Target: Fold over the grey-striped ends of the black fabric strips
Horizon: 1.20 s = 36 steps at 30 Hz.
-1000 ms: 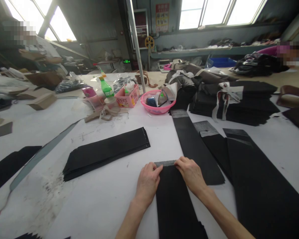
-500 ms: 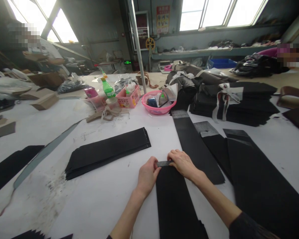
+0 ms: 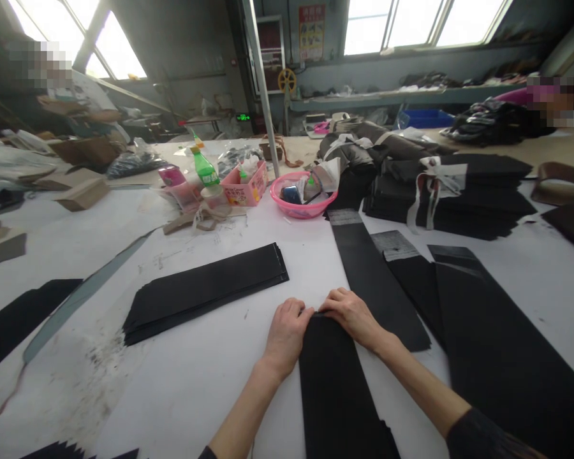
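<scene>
A long black fabric strip (image 3: 335,382) runs from the bottom edge up to my two hands. At its far end, my left hand (image 3: 287,331) closes on the left corner, thumb and fingers pinched together. Opposite it, my right hand (image 3: 351,315) grips the right corner the same way. The grey band at that end no longer shows, and the far edge looks folded over between my fingertips. Just right of my hands lie more black strips (image 3: 382,287) with grey ends. To the left sits a neat stack of black pieces (image 3: 208,290).
Behind are a pink basin (image 3: 303,209) holding a phone, a pink box (image 3: 249,186) and a green bottle (image 3: 205,169). A tied black bundle (image 3: 488,204) stands at the back right. A metal pole (image 3: 265,95) rises past the basin. Two people are farther off, left and right.
The grey end band of the strip has been turned over and is now out of sight. My fingers have come closer together along the far edge.
</scene>
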Each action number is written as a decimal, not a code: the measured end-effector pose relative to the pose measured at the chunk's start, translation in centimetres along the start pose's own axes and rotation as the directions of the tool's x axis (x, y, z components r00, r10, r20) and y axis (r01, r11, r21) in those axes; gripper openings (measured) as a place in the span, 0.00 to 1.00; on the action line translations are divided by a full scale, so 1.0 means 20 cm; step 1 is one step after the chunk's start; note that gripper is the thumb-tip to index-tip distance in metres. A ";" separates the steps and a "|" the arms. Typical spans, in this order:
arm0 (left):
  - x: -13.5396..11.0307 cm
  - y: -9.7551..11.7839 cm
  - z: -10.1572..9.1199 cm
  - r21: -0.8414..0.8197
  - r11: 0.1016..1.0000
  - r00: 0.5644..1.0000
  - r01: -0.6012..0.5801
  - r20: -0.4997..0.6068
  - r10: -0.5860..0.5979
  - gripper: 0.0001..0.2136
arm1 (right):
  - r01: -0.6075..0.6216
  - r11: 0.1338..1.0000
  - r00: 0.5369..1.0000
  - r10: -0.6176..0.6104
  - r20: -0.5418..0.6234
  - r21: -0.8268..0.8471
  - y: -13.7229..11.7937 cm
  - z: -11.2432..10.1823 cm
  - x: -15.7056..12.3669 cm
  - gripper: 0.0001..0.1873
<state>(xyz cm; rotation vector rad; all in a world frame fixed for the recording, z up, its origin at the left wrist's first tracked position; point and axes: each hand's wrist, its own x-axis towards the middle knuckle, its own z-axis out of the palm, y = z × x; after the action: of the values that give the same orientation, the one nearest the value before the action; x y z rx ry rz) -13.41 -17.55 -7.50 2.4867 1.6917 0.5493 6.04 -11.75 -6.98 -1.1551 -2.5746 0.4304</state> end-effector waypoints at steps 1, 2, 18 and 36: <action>-0.01 0.00 0.00 0.012 1.000 1.000 -0.016 -0.012 0.016 0.11 | 0.021 1.000 1.000 -0.021 -0.018 0.009 0.00 0.01 -0.01 0.06; -0.01 0.01 0.01 0.028 0.999 0.999 -0.032 -0.021 0.032 0.10 | 0.045 0.999 0.998 -0.045 -0.041 0.015 0.01 0.02 -0.02 0.07; -0.03 0.00 0.04 0.180 0.976 0.992 -0.126 0.031 0.122 0.20 | 0.156 0.983 0.982 -0.165 -0.088 -0.093 0.03 0.06 -0.06 0.11; -0.02 0.01 0.04 0.271 0.945 0.982 -0.183 0.090 0.165 0.17 | 0.239 0.962 0.969 -0.246 -0.038 -0.133 0.04 0.03 -0.07 0.11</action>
<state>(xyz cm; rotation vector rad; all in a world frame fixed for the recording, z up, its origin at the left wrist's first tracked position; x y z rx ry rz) -13.00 -17.91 -8.34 2.8350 1.6350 0.2498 7.27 -12.46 -7.99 -0.8593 -2.6829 0.1786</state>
